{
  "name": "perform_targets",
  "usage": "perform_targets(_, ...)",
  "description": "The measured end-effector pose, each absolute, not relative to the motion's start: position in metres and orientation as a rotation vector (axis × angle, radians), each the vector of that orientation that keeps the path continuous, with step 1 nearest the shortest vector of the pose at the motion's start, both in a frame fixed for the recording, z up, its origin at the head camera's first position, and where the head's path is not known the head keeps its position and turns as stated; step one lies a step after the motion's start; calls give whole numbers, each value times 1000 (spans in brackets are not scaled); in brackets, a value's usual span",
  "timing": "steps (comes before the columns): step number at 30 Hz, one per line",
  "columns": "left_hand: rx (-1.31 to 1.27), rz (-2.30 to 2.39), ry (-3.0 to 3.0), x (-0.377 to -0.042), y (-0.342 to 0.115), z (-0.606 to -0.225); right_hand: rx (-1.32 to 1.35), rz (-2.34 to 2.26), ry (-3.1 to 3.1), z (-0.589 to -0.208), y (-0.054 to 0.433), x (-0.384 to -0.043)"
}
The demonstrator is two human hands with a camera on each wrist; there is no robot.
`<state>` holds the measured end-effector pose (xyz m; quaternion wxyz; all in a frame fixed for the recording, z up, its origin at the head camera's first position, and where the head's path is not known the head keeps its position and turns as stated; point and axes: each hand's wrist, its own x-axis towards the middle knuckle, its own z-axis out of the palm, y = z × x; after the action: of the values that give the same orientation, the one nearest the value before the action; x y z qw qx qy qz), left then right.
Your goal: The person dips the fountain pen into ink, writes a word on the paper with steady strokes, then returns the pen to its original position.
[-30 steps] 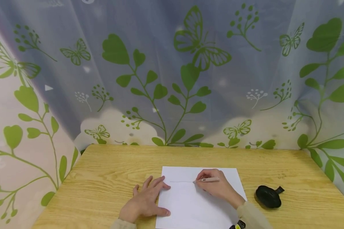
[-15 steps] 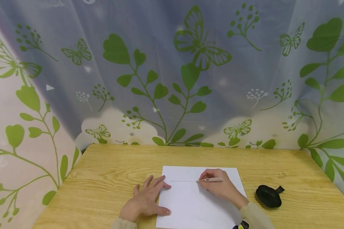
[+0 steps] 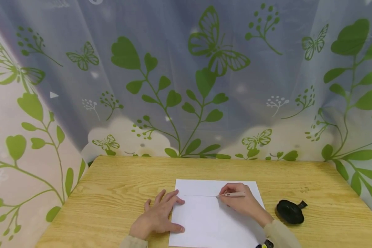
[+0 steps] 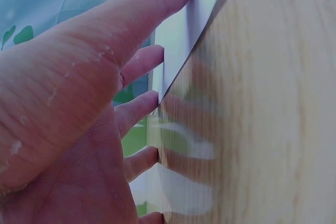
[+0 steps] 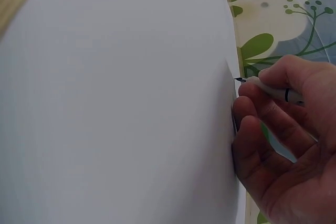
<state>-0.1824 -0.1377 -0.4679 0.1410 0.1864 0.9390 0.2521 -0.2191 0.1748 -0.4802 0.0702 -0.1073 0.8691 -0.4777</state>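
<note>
A sheet of white paper (image 3: 201,220) lies on the wooden table, with a thin dark line (image 3: 198,196) running across its upper part. My right hand (image 3: 240,201) pinches a pale pen (image 3: 235,194) between thumb and fingers. In the right wrist view the pen's dark tip (image 5: 240,79) touches the paper at the line's right end. My left hand (image 3: 158,215) is spread at the sheet's left edge, the thumb and index finger on the paper and the other fingers on the wood. The left wrist view shows its fingertips (image 4: 152,53) down along the paper's edge.
A small black scalloped dish (image 3: 289,212) with a short tab sits on the wooden table (image 3: 117,179), right of the paper. Behind the table hangs a curtain (image 3: 179,113) with green leaves and butterflies. A dark watch-like band (image 3: 265,244) is on the right wrist.
My right hand has slid a little to the right with the pen, and the line on the paper has grown longer that way. My left hand has stayed in place.
</note>
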Motion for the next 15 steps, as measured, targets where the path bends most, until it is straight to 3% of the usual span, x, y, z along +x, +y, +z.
perform_targets(15, 532, 731, 2696, -182, -138, -467, -292, -1407, 2663, -481, 184, -217)
